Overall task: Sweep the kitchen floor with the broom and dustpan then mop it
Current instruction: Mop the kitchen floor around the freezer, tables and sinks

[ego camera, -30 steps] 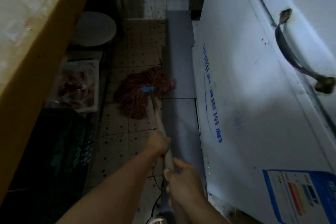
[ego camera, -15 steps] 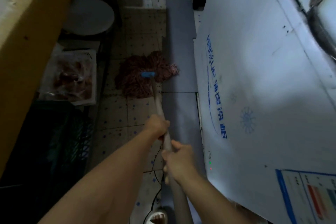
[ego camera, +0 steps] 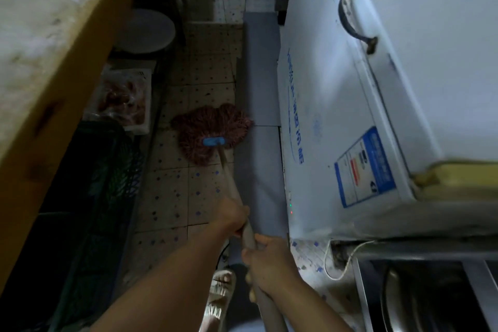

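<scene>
Mopping step in hand. Left hand [ego camera: 234, 214] and right hand [ego camera: 265, 261] both grip the mop handle [ego camera: 229, 175], fingers curled round it; mop head [ego camera: 213, 133] lies on the tiled floor [ego camera: 172, 197]. Next stroke likely needs a pull toward the near side.

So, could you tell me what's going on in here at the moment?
A person is mopping the kitchen floor. Both hands grip the mop handle, the left hand further down it and the right hand nearer the body. The reddish mop head lies on the speckled tiled floor in the narrow aisle between a white chest freezer and a wooden table, beside a grey strip.
</scene>
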Action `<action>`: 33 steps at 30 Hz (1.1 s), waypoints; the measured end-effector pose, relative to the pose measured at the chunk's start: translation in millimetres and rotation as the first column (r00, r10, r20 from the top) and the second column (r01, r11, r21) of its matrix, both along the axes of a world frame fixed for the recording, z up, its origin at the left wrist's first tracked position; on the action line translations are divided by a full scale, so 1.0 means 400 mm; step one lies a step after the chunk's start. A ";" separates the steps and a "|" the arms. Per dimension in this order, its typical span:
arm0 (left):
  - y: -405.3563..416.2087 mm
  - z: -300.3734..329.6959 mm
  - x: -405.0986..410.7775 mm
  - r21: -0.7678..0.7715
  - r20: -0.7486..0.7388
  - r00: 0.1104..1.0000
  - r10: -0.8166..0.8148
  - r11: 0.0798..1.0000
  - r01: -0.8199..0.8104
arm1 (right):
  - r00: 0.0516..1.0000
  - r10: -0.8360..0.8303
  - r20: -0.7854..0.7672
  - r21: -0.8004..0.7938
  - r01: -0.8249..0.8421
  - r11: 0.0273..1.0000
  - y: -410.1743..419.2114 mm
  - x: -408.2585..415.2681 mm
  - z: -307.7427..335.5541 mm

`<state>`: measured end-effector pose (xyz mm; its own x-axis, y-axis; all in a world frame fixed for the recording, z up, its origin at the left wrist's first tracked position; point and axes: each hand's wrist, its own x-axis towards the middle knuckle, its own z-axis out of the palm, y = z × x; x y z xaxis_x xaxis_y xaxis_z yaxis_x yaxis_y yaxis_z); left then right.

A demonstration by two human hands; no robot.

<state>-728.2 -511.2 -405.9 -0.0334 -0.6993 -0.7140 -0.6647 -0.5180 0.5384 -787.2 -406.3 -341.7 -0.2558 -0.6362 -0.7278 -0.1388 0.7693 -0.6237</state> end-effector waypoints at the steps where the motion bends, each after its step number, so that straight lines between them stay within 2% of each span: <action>1: 0.038 0.006 0.002 0.014 -0.003 1.000 0.002 1.000 -0.002 | 1.000 0.021 -0.010 -0.002 -0.021 1.000 0.034 -0.002 0.011; 7: 0.183 0.049 0.017 0.022 0.025 0.997 -0.067 0.998 0.067 | 0.997 0.082 -0.016 0.022 -0.081 0.996 0.173 -0.013 0.055; 13: 0.170 0.039 0.051 -0.016 0.056 0.996 -0.064 0.998 0.065 | 0.997 0.075 0.003 0.022 -0.075 0.997 0.161 0.010 0.037; 20: 0.013 -0.015 0.113 -0.010 0.015 0.996 0.088 0.996 -0.088 | 0.993 0.105 0.056 0.034 -0.107 0.994 0.002 0.077 0.011; 23: -0.096 -0.049 0.150 -0.032 0.045 0.989 0.138 0.990 -0.137 | 0.990 0.117 0.078 -0.002 -0.117 0.993 -0.102 0.113 -0.013; 29: -0.275 -0.092 0.187 -0.039 0.118 0.986 0.120 0.992 -0.116 | 0.988 0.150 0.021 -0.073 -0.148 0.986 -0.276 0.157 -0.074; 33: -0.334 -0.108 0.190 -0.035 0.105 0.988 0.118 0.993 -0.115 | 0.987 0.161 -0.027 -0.061 -0.163 0.985 -0.342 0.161 -0.103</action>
